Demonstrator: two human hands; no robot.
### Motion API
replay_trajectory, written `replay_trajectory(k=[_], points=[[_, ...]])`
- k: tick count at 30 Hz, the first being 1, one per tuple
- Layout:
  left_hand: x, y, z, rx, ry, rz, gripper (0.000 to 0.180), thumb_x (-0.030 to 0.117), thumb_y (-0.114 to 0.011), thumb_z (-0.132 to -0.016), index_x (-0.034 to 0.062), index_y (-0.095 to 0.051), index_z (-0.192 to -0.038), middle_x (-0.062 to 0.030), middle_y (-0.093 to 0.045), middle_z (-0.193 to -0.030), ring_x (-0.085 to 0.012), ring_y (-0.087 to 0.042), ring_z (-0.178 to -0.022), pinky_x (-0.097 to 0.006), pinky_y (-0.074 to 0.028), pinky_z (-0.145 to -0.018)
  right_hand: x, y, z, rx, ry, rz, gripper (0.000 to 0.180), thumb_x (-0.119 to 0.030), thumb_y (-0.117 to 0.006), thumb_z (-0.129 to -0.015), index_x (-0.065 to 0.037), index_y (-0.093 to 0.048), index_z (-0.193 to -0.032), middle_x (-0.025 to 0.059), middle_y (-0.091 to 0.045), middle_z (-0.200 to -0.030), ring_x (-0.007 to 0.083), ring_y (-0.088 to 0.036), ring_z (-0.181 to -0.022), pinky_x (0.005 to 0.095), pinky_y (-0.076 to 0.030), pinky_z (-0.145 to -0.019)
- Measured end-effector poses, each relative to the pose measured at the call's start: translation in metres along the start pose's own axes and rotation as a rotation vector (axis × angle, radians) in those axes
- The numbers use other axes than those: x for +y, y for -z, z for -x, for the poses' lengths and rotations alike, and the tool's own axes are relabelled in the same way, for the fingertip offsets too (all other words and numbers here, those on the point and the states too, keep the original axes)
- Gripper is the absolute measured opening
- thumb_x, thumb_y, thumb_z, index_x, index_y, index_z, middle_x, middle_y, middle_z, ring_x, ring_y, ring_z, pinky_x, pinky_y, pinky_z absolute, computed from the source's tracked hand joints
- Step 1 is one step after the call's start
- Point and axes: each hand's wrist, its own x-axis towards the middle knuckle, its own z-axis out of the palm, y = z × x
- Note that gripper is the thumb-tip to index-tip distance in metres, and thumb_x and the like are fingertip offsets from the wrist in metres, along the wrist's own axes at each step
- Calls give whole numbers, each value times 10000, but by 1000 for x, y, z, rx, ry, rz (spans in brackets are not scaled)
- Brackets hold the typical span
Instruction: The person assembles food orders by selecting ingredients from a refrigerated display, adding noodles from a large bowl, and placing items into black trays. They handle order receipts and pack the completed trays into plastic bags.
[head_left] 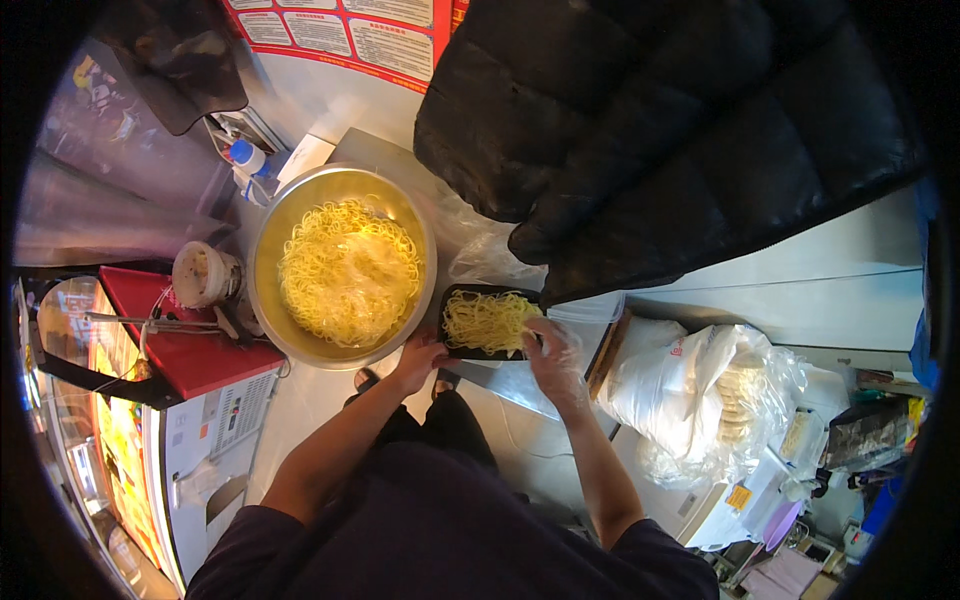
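A black rectangular tray [453,298] holds a portion of yellow noodles [488,320]. My left hand [420,357] grips the tray's near left corner with bare fingers. In a clear plastic glove, my right hand [553,352] rests on the tray's right end, fingers touching the noodles. To the left of the tray sits a large metal bowl [262,262], filled with more yellow noodles [348,268].
A black padded jacket [660,140] hangs above the tray. White plastic bags [690,395] holding pale round flatbreads lie at the right. A red-topped machine [195,355], a lidded cup [200,273] and a small bottle [247,158] stand at the left.
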Motion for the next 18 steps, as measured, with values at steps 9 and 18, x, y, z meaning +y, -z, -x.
replay_trajectory(k=[9,18], points=[[-13,36,47,-180,113,145,755,-54,-530,-891,104,-277,-1585,-147,-543,-1434,-325,-633,-1210,-461,-586,-966,25,10,83,523,-431,-456,101,-91,-694,-984,-9,-720,-1036,13,-702,-978,95,-631,-906,260,-513,-834],[86,122,240,-309,-64,258,777,-85,-528,-881,120,-297,-1593,-136,-573,-1424,-310,-633,-1230,-471,-592,-963,-172,-10,48,450,-262,-415,241,-228,-679,-994,-5,-722,-1075,62,-722,-1044,137,-650,-957,292,-506,-869]])
